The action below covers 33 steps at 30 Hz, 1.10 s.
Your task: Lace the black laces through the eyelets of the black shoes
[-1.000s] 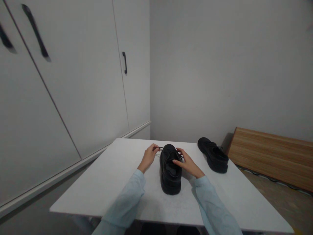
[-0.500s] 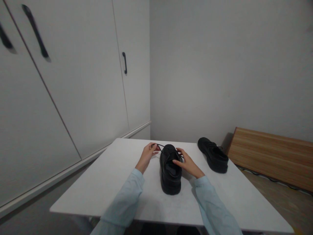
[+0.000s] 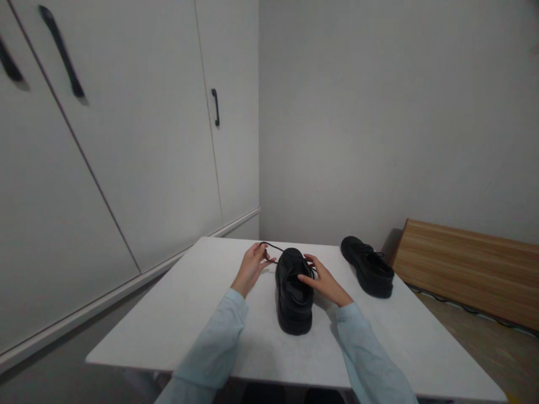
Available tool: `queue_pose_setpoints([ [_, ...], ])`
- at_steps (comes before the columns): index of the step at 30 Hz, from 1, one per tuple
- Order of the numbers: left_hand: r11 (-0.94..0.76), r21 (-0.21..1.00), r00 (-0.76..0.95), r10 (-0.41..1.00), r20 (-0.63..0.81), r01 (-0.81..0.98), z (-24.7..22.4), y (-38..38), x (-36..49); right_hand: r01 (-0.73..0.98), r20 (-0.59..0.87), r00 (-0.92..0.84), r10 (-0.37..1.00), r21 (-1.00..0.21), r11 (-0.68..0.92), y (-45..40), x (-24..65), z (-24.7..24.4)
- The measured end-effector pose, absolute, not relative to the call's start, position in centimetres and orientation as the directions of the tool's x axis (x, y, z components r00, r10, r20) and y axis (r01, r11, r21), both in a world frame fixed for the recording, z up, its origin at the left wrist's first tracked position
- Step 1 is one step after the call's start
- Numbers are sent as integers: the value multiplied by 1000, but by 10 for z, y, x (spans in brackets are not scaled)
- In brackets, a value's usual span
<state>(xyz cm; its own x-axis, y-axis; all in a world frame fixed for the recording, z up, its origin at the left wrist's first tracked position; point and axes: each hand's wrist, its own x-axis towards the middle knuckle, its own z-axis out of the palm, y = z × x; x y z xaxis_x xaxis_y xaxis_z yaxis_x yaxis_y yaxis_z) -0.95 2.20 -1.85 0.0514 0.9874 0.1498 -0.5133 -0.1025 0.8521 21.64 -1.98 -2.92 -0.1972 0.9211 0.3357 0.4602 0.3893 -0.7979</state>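
Observation:
A black lace-up shoe stands upright on the white table, its heel towards me and its toe pointing away. To its left, my left hand pinches a black shoelace, which runs in a loop from the shoe's front to my fingers. My right hand grips the right side of the shoe's opening, with the thumb at the inner edge and the fingers along the outside by the laces. Part of the lacing is hidden by the shoe's tongue and my right fingers.
A second black shoe sits at the table's right edge, its laces fastened. The white table reaches towards the corner. White cupboards with dark handles line the left, and a wood-grain panel leans at the right.
My left hand has shifted slightly left and towards me, drawing the lace into a wider loop. My right hand and the shoe stay where they were.

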Motion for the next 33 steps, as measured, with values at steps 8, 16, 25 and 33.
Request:
queue_pose_setpoints([
  [8, -177, 923, -7, 982, 186, -342, -23, 30, -12, 464, 329, -198, 923, -798, 384, -21, 216, -27],
  [16, -278, 945, -114, 959, 261, -174, -25, 34, -17, 476, 332, -190, 924, -792, 382, -22, 217, -27],
  [25, -432, 902, -146, 893, 425, -13, -13, 26, -11, 475, 372, -188, 909, -776, 416, -21, 217, -31],
  [33, -563, 814, 120, 826, 551, 141, -11, 3, 9, 482, 472, -229, 851, -705, 520, -22, 214, -29],
])
